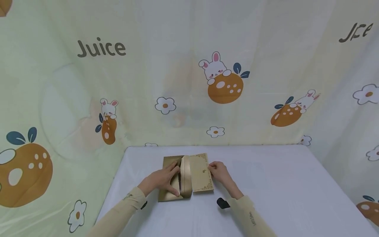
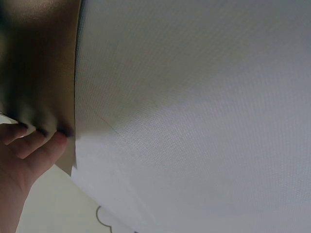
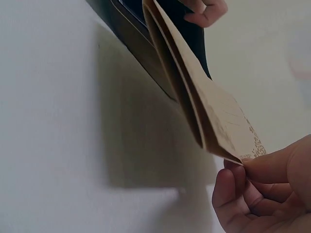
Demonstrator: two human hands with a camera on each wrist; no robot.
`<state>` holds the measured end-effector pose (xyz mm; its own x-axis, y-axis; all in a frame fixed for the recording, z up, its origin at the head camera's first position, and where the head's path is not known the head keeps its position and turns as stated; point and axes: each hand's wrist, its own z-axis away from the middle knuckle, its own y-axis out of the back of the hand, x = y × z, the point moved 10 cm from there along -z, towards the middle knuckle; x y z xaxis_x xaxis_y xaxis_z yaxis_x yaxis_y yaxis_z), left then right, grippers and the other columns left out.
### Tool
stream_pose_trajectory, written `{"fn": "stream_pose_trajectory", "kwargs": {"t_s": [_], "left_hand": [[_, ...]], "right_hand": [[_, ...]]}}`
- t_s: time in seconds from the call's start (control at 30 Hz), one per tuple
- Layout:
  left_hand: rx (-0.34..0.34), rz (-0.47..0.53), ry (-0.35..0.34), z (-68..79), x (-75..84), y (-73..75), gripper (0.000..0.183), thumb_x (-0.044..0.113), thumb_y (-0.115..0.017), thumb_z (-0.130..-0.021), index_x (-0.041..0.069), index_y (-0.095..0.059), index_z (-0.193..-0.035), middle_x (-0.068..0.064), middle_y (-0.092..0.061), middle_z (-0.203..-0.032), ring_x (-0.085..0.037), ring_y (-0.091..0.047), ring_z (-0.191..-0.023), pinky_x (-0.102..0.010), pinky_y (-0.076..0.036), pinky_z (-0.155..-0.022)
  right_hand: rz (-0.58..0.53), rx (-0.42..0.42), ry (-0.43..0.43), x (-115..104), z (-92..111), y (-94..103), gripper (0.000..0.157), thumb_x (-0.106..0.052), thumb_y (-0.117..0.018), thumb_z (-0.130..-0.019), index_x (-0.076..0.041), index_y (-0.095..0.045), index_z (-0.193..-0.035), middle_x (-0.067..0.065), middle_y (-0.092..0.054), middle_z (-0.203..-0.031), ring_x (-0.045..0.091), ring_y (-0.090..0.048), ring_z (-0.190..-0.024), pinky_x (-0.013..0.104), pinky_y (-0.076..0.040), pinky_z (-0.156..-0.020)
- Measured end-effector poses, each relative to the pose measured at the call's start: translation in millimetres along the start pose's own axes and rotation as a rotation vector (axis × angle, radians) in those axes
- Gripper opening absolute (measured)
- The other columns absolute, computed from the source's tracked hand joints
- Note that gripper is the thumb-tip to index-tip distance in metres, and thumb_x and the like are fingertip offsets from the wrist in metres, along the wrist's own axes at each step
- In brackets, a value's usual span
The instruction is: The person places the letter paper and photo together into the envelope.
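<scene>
A shiny gold folder-like case (image 1: 169, 197) lies on the white table, with a raised, curved flap (image 1: 186, 177) along its right side and a dark gap beside it. Spread over its left part, my left hand (image 1: 167, 177) rests on the case; its fingertips touch the surface in the left wrist view. A folded cream card (image 1: 199, 172) with ornate brown corners extends to the right of the flap. Between thumb and finger, my right hand (image 1: 219, 171) pinches the card's right edge. In the right wrist view the card's layers (image 3: 194, 92) stand off the table. The card's inner end is hidden.
The white table (image 1: 266, 184) spreads around the case. A pale curtain (image 1: 183, 39) with rabbits and oranges hangs behind and at both sides. A black wrist piece (image 1: 222, 203) shows by the right sleeve.
</scene>
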<state>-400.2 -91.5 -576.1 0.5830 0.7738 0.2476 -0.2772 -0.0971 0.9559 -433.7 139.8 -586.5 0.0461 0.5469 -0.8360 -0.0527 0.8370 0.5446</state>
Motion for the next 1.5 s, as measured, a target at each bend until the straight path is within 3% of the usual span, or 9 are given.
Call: {"fn": "stream_pose_trajectory", "kwargs": {"t_s": [0.27, 0.83, 1.07, 1.3, 1.5], "left_hand": [[-0.006, 0.009, -0.004, -0.9, 0.6, 0.3, 0.096, 0.076, -0.075, -0.066, 0.020, -0.035, -0.133, -0.026, -0.021, -0.164, -0.043, -0.039, -0.144, -0.050, -0.053, -0.094], [0.007, -0.016, 0.004, 0.4, -1.4, -1.8, 0.100, 0.080, -0.073, -0.065, 0.020, -0.036, -0.137, -0.025, -0.022, -0.164, -0.041, -0.035, -0.147, -0.049, -0.053, -0.095], [0.000, -0.036, 0.020, -0.2, -2.3, -2.4, 0.103, 0.080, -0.072, -0.066, 0.020, -0.034, -0.140, -0.023, -0.023, -0.164, -0.038, -0.033, -0.149, -0.049, -0.053, -0.095], [0.014, -0.057, 0.007, -2.5, -4.4, -3.4, 0.106, 0.080, -0.072, -0.066, 0.019, -0.033, -0.143, -0.022, -0.022, -0.165, -0.037, -0.035, -0.148, -0.047, -0.054, -0.094], [0.006, -0.040, 0.008, -2.4, -5.0, -2.9, 0.107, 0.081, -0.072, -0.066, 0.020, -0.033, -0.145, -0.023, -0.021, -0.165, -0.039, -0.035, -0.148, -0.049, -0.054, -0.092]], "right_hand": [[0.002, -0.009, 0.024, -11.8, -1.5, -17.9, 0.017, -0.007, -0.062, -0.097, 0.007, -0.069, -0.104, 0.015, -0.072, -0.087, 0.015, -0.063, -0.071, 0.026, -0.049, -0.061], [0.014, -0.082, 0.066, -39.2, -5.5, -69.0, 0.015, -0.004, -0.061, -0.095, 0.006, -0.070, -0.102, 0.014, -0.072, -0.087, 0.013, -0.060, -0.068, 0.025, -0.048, -0.059], [0.028, -0.146, 0.098, -50.4, -5.2, -87.9, 0.019, -0.002, -0.060, -0.097, 0.008, -0.067, -0.112, 0.015, -0.072, -0.090, 0.013, -0.062, -0.070, 0.025, -0.050, -0.059], [0.081, -0.153, 0.192, -67.5, -2.2, -100.4, 0.030, -0.003, -0.061, -0.096, 0.005, -0.062, -0.125, 0.015, -0.073, -0.091, 0.011, -0.060, -0.067, 0.024, -0.048, -0.060], [0.097, -0.161, 0.224, -73.3, -0.5, -113.2, 0.028, 0.001, -0.059, -0.095, 0.005, -0.063, -0.122, 0.014, -0.070, -0.087, 0.009, -0.057, -0.060, 0.023, -0.045, -0.053]]}}
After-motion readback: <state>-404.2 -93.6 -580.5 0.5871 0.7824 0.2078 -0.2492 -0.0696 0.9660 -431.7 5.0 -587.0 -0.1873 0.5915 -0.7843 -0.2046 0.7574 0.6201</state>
